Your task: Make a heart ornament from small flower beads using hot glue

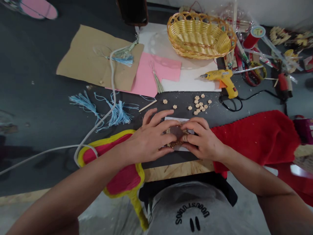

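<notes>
A ring of small tan beads [177, 144] lies on a piece of white paper [182, 148] near the table's front edge, partly hidden by fingers. My left hand [155, 138] curves around its left side, thumb and fingers closed on the rim. From the right, my right hand [201, 138] pinches the opposite side, fingertips pressed close together. Just beyond my hands, several flower-shaped wooden beads [201, 104] lie loose on the dark tabletop. A thin wooden stick [147, 106] is beyond my left fingers.
Blue tassels [119, 114] and a white cable [99, 122] lie left, near a pink-and-yellow padded piece [119, 179]. A yellow glue gun [222, 80], wicker basket [201, 36], scissors [254, 73] and red thread spool [253, 37] stand beyond. Red fabric [259, 137] lies right.
</notes>
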Demonstrator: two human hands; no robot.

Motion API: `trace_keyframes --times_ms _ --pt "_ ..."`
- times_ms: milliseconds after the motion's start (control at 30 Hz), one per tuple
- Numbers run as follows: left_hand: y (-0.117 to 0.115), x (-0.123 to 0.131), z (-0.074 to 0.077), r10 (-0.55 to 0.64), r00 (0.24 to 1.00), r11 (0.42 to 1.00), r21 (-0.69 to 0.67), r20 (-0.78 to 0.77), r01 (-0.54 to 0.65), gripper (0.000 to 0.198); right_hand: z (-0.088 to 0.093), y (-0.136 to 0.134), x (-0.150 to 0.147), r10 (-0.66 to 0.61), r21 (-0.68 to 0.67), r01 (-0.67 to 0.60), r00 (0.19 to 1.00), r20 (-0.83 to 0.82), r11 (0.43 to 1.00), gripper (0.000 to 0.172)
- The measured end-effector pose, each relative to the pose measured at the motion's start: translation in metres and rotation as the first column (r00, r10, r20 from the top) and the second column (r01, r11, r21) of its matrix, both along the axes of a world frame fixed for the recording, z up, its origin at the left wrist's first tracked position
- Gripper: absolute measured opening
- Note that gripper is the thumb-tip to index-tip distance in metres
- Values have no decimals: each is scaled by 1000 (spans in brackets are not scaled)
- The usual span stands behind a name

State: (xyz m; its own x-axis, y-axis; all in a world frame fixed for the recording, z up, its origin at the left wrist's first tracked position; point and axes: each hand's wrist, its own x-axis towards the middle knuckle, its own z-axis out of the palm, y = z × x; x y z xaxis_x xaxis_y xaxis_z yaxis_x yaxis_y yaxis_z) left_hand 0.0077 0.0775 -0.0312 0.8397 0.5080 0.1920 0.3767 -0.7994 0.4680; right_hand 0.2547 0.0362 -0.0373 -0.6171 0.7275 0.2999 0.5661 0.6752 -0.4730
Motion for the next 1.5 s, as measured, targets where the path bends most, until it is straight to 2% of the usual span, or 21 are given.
trace_keyframes --times_ms 233,400,633,700,767,867,933,1067,1200,1333,1500 --pt "0 1 1 4 1000 1000 9 9 -4 14 2 1 1 7 -21 -7 1000 -26 1000 11" --pt "0 1 2 5 1000 1000 -22 1 -5 13 7 5 4 -44 -48 39 994 -98 998 16" --pt "0 0 1 2 1000 1000 -26 -4 -2 16 9 3 2 -9 -3 8 994 -113 1000 18" --pt "1 0 2 1 1000 999 -36 -6 -1 20 17 3 6 -50 4 51 987 -150 999 19" --pt "1 0 4 8 1000 999 -40 15 -8 22 28 7 14 -150 21 156 974 -169 988 20" --pt "2 -1 7 29 996 1000 -10 86 -28 20 39 22 31 -291 85 301 950 -114 950 23" --pt "3 -1 9 35 992 999 22 120 -38 16 37 36 39 -286 147 287 958 -29 947 21" --pt "3 -3 16 116 974 984 113 195 -140 9 17 57 40 -140 160 114 976 164 980 20" --pt "3 -5 20 192 947 961 147 257 -234 9 3 70 35 -125 221 64 954 274 973 20" --pt "2 -6 19 179 946 957 175 270 -231 8 -1 84 43 -171 254 93 937 306 963 19" --pt "-1 -5 15 88 968 973 189 235 -135 8 9 85 53 -287 283 226 938 195 932 18"
